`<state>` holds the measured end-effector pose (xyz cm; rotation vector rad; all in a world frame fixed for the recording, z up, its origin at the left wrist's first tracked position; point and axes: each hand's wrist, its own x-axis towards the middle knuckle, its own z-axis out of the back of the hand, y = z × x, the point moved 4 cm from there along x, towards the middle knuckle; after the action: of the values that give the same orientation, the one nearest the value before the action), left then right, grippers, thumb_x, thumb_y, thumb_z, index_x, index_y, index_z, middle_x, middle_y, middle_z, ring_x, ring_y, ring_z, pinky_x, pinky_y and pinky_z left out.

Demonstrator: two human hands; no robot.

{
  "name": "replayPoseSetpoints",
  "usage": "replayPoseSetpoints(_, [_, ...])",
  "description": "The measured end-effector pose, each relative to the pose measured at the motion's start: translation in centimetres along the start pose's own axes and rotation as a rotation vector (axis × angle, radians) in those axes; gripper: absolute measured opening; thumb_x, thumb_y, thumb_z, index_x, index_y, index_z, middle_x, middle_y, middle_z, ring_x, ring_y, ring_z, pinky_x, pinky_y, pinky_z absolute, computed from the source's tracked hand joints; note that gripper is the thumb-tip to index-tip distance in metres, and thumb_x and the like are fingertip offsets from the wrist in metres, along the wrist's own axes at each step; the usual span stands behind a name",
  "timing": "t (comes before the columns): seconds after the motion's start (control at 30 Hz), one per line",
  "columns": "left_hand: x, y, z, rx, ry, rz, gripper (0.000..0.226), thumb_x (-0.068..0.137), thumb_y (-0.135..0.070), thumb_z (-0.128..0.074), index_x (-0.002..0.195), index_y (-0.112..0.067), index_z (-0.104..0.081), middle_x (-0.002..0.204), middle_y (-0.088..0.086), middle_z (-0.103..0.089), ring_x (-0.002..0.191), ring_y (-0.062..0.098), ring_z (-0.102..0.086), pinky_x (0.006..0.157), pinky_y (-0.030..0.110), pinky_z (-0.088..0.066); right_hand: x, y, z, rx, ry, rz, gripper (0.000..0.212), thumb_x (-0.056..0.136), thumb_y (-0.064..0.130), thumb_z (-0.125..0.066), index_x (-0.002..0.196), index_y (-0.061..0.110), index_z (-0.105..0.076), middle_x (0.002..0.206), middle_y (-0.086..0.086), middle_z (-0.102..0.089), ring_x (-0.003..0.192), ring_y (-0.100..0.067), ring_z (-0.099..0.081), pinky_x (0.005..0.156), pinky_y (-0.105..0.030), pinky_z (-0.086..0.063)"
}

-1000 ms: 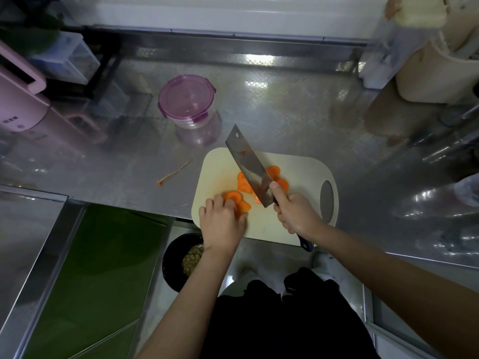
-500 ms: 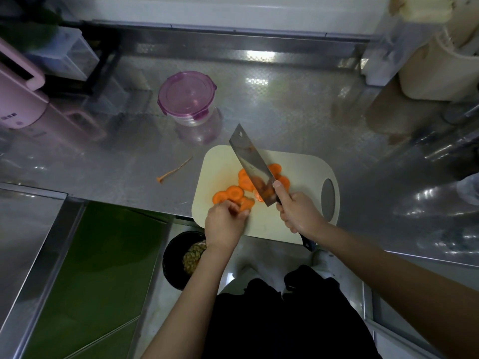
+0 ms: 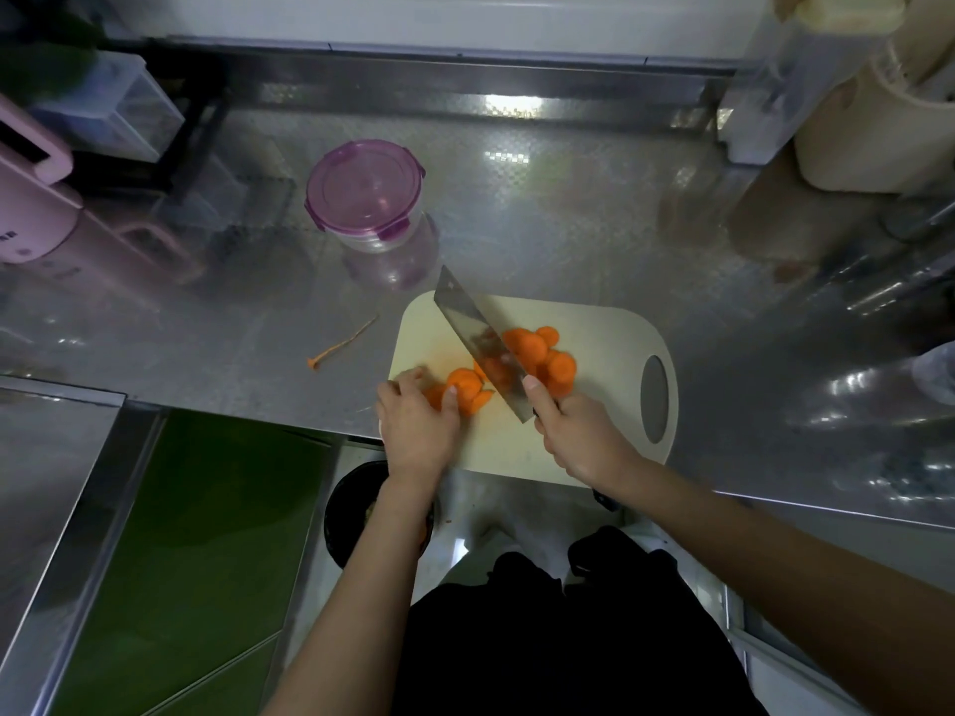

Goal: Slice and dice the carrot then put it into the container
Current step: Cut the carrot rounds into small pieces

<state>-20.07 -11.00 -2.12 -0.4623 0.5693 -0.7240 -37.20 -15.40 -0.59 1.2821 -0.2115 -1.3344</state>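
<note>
A cream cutting board (image 3: 599, 323) lies at the counter's front edge. Orange carrot slices lie on it in two groups: a small stack (image 3: 465, 385) on the left and a larger pile (image 3: 542, 354) on the right. My left hand (image 3: 416, 426) holds the left stack, with its thumb on the top slice. My right hand (image 3: 579, 436) grips the handle of a cleaver (image 3: 478, 338), whose blade stands between the two groups. A round clear container with a purple lid (image 3: 364, 191) stands behind the board, lid on.
A thin carrot tail (image 3: 341, 344) lies on the steel counter left of the board. A pink appliance (image 3: 31, 198) sits far left, a beige tub (image 3: 868, 131) far right. A dark bin (image 3: 346, 514) stands on the floor below the counter edge.
My left hand has shifted left along the board and gathered the left slices under its fingers. The cleaver has stayed almost in place between the two groups.
</note>
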Motion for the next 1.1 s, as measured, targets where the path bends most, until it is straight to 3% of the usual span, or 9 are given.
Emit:
replayPoseSetpoints(0.13, [0.4,-0.1,-0.3,-0.087,0.034,0.038,0.046,0.089,-0.021,-0.059,0.131,-0.006,-0.045,0.132,0.017,-0.037,0.12,0.035,-0.044,0.105,0.037,-0.033,-0.4,1.0,-1.0,-0.143,-0.044,0.065,0.066,0.099,0.047,-0.031,0.073,-0.008,-0.057,0.063,-0.018,-0.054,0.063,-0.029,-0.055,0.066,-0.034,-0.041])
replayPoseSetpoints(0.33, [0.5,-0.5,-0.4,-0.151,0.035,0.048,0.039,0.089,-0.017,-0.06,0.125,-0.006,-0.052,0.128,0.017,-0.042,0.111,0.032,-0.052,0.098,0.03,-0.036,0.2,1.9,-2.8,-0.16,-0.05,0.14,0.064,0.099,0.047,-0.032,0.104,-0.01,-0.062,0.093,-0.026,-0.065,0.09,-0.036,-0.06,0.084,-0.042,-0.047])
replayPoseSetpoints(0.53, [0.1,0.1,-0.3,-0.185,0.018,0.053,0.034,0.086,-0.011,-0.061,0.12,-0.007,-0.056,0.119,0.017,-0.049,0.104,0.03,-0.054,0.085,0.023,-0.034,0.3,2.6,-3.6,-0.181,0.023,0.112,0.061,0.099,0.046,-0.032,0.059,0.003,-0.046,0.058,-0.013,-0.048,0.067,-0.031,-0.053,0.067,-0.035,-0.041])
replayPoseSetpoints(0.63, [0.0,0.4,-0.5,-0.206,0.012,0.067,0.032,0.086,-0.013,-0.062,0.117,-0.007,-0.057,0.118,0.016,-0.051,0.105,0.03,-0.054,0.088,0.025,-0.036,0.4,2.6,-3.2,-0.103,0.016,0.137,0.042,0.1,0.042,-0.035,0.103,0.013,-0.065,0.096,-0.013,-0.064,0.097,-0.026,-0.058,0.087,-0.029,-0.04])
replayPoseSetpoints(0.7, [-0.3,0.2,-0.2,-0.146,-0.033,0.006,0.038,0.085,-0.019,-0.063,0.121,-0.01,-0.056,0.12,0.015,-0.048,0.111,0.03,-0.049,0.095,0.03,-0.035,0.3,2.6,-2.6,-0.083,0.001,0.18,0.042,0.1,0.039,-0.035,0.134,0.02,-0.051,0.122,-0.009,-0.057,0.115,-0.023,-0.051,0.095,-0.025,-0.034])
replayPoseSetpoints(0.77, [-1.0,-0.5,0.1,0.079,-0.118,-0.196,0.042,0.083,-0.03,-0.066,0.121,-0.015,-0.056,0.115,0.013,-0.047,0.108,0.029,-0.044,0.093,0.036,-0.033,0.3,2.1,-2.2,-0.096,0.015,0.179,0.037,0.101,0.038,-0.033,0.125,0.024,-0.057,0.105,0.001,-0.055,0.101,-0.014,-0.052,0.088,-0.023,-0.034])
replayPoseSetpoints(0.8, [-1.5,-0.9,0.0,0.197,-0.135,-0.307,0.041,0.081,-0.035,-0.067,0.117,-0.017,-0.059,0.11,0.012,-0.048,0.104,0.029,-0.043,0.088,0.036,-0.033,0.3,1.7,-2.0,-0.109,0.023,0.163,0.032,0.101,0.039,-0.032,0.103,0.028,-0.062,0.087,0.005,-0.052,0.084,-0.01,-0.05,0.079,-0.022,-0.035])
replayPoseSetpoints(0.87, [-2.2,-1.5,-0.6,0.368,-0.121,-0.441,0.036,0.076,-0.038,-0.071,0.105,-0.018,-0.063,0.101,0.01,-0.049,0.095,0.03,-0.045,0.079,0.036,-0.035,0.3,1.4,-1.9,-0.135,0.009,0.16,0.032,0.101,0.039,-0.032,0.07,0.04,-0.036,0.067,0.013,-0.035,0.063,0.001,-0.035,0.062,-0.016,-0.03])
replayPoseSetpoints(1.1, [-2.3,-1.9,-1.8,0.492,-0.069,-0.487,0.03,0.079,-0.024,-0.068,0.106,-0.012,-0.062,0.101,0.013,-0.049,0.096,0.032,-0.043,0.08,0.038,-0.034,0.1,1.3,-1.7,-0.12,0.01,0.167,0.041,0.101,0.038,-0.033,0.061,0.038,-0.027,0.057,0.013,-0.032,0.054,-0.001,-0.031,0.055,-0.014,-0.027])
